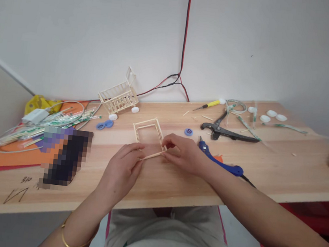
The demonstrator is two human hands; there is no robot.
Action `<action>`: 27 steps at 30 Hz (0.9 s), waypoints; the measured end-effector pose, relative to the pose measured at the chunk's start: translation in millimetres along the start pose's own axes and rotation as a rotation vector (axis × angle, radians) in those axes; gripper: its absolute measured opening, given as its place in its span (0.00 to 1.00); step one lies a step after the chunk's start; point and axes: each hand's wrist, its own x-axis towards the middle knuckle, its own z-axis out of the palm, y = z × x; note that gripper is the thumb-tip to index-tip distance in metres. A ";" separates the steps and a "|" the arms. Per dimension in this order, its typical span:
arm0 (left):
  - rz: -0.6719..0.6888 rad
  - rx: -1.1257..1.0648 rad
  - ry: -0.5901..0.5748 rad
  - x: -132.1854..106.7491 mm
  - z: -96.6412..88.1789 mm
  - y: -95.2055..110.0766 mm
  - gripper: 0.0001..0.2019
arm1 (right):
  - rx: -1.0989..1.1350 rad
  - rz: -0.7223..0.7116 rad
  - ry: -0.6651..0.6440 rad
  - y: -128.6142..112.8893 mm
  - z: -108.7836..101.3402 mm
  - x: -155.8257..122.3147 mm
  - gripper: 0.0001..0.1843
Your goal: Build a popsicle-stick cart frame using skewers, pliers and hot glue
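A small frame of thin wooden sticks point(148, 122) stands on the table in front of me. Along its near side runs a pale wooden stick point(152, 155), pinched at its left end by my left hand point(124, 164). At the other end, by the frame's near right corner, the fingertips of my right hand point(185, 154) close on the same stick. Fingers partly hide both near corners. Just right of my right hand lies a blue hot glue gun point(222, 164). A blue bottle cap point(189, 132) sits beyond that hand.
A stick-built cart point(119, 99) with white wheels stands near the wall. Ratchet-style black cutters point(231, 134), a yellow-handled knife point(211, 104) and white caps point(265, 118) lie right. Left are bagged sticks point(64, 120), orange paper point(14, 160), a white charger point(35, 116) and a blurred-out dark object point(65, 159).
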 end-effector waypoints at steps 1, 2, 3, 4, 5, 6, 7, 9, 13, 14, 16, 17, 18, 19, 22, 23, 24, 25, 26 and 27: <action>-0.001 -0.002 -0.001 0.1 -0.1 0.2 0.06 | -0.010 0.004 -0.003 -0.3 -0.2 -0.2 0.07; -0.003 -0.003 -0.005 0.2 -0.2 0.4 0.06 | -0.020 0.005 -0.003 -0.6 -0.4 -0.3 0.07; -0.005 -0.004 -0.009 0.4 -0.4 0.6 0.06 | -0.027 0.001 -0.002 -0.8 -0.5 -0.5 0.07; -0.007 -0.004 -0.011 0.6 -0.5 0.7 0.06 | -0.031 -0.005 -0.001 -1.0 -0.6 -0.6 0.07; -0.007 -0.003 -0.013 0.7 -0.5 0.7 0.06 | -0.032 -0.014 0.000 -0.9 -0.7 -0.7 0.08; -0.006 -0.002 -0.012 0.9 -0.5 0.6 0.06 | -0.030 -0.024 0.000 -0.8 -0.7 -0.8 0.09; -0.005 -0.001 -0.013 0.9 -0.5 0.6 0.06 | -0.027 -0.032 0.000 -0.5 -0.6 -0.9 0.09; -0.007 0.002 -0.015 0.8 -0.1 0.3 0.06 | -0.020 -0.036 -0.002 0.3 -0.5 -1.1 0.12; -0.010 0.005 -0.016 0.5 0.3 0.2 0.06 | -0.004 -0.013 -0.027 1.1 -0.8 -1.6 0.20; -0.009 0.005 -0.015 0.5 0.2 0.3 0.06 | 0.001 -0.007 -0.036 1.0 -1.1 -1.9 0.23; -0.006 0.002 -0.016 0.7 0.1 0.4 0.06 | 0.014 0.004 -0.043 0.4 -1.7 -2.3 0.29; -0.006 -0.001 -0.015 0.6 0.0 0.4 0.06 | 0.020 0.006 -0.044 -0.1 -2.0 -2.5 0.31; -0.006 -0.005 -0.014 0.5 0.1 0.3 0.06 | 0.025 0.008 -0.042 -0.7 -2.2 -2.7 0.33; -0.007 -0.008 -0.012 0.2 0.1 0.2 0.07 | 0.030 0.009 -0.041 -1.3 -2.5 -2.7 0.34; -0.012 -0.002 -0.006 -1.4 0.3 0.4 0.10 | 0.037 0.017 -0.041 -3.1 -3.1 -2.5 0.33; -0.021 0.005 -0.009 -1.9 0.3 0.7 0.13 | 0.037 0.024 -0.042 -3.6 -3.3 -2.3 0.33; -0.038 0.012 -0.014 -2.2 0.2 1.2 0.16 | 0.038 0.031 -0.042 -4.1 -3.5 -2.2 0.33; -0.061 0.015 -0.023 -2.4 0.0 1.8 0.20 | 0.039 0.037 -0.043 -4.4 -3.7 -2.1 0.33; -0.089 0.013 -0.034 -2.4 -0.3 2.5 0.23 | 0.040 0.042 -0.044 -4.7 -3.8 -2.1 0.32; -0.117 0.006 -0.044 -2.2 -0.5 3.2 0.26 | 0.043 0.045 -0.043 -4.9 -3.9 -2.2 0.32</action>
